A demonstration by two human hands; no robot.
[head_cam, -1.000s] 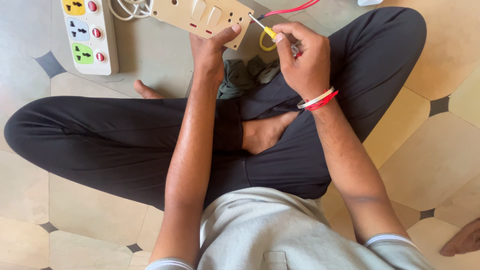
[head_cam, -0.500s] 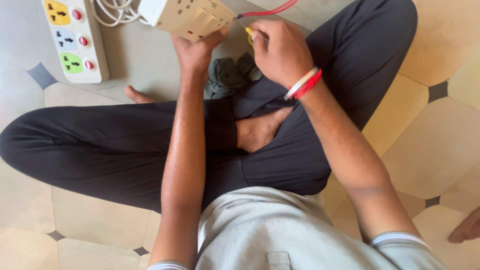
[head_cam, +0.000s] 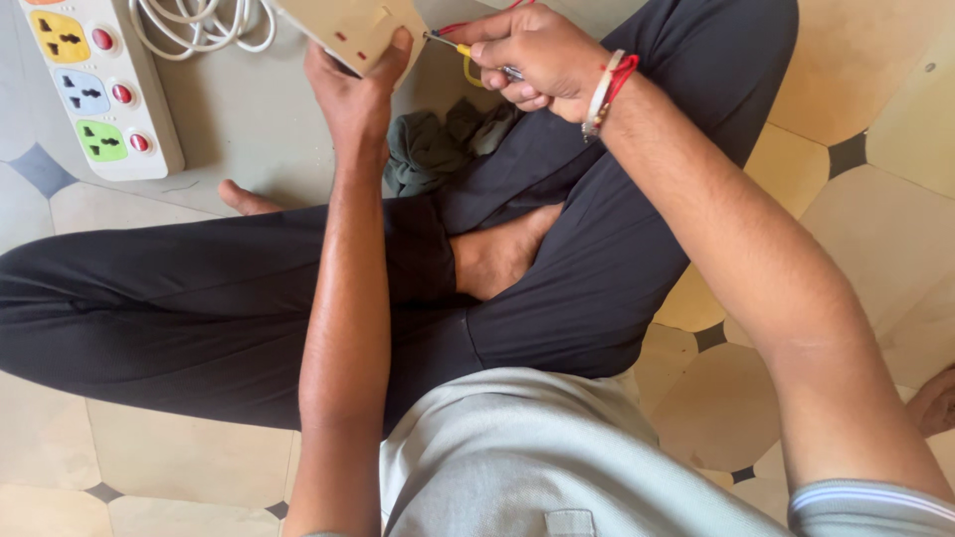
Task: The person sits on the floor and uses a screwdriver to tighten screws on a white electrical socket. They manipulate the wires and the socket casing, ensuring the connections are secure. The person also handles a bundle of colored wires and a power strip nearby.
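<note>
I sit cross-legged on a tiled floor. My left hand point(head_cam: 353, 85) grips a beige switch box point(head_cam: 358, 30) by its lower edge, held up near the top of the view. My right hand point(head_cam: 532, 55) is closed on a small screwdriver point(head_cam: 460, 47) with a yellow handle part, its tip pointing left at the box's right side. Red and yellow wires point(head_cam: 468, 70) run by the box, partly hidden by my right hand. A red and white band sits on my right wrist.
A white power strip point(head_cam: 95, 89) with yellow, blue and green sockets and red switches lies on the floor at top left, beside a coiled white cable point(head_cam: 199, 25). A dark green cloth point(head_cam: 433, 144) lies by my knee. Someone's foot point(head_cam: 935, 398) shows at the right edge.
The view has shifted so the box and both hands sit higher in frame, and the box is tilted more. The screwdriver tip stays against the box's right side.
</note>
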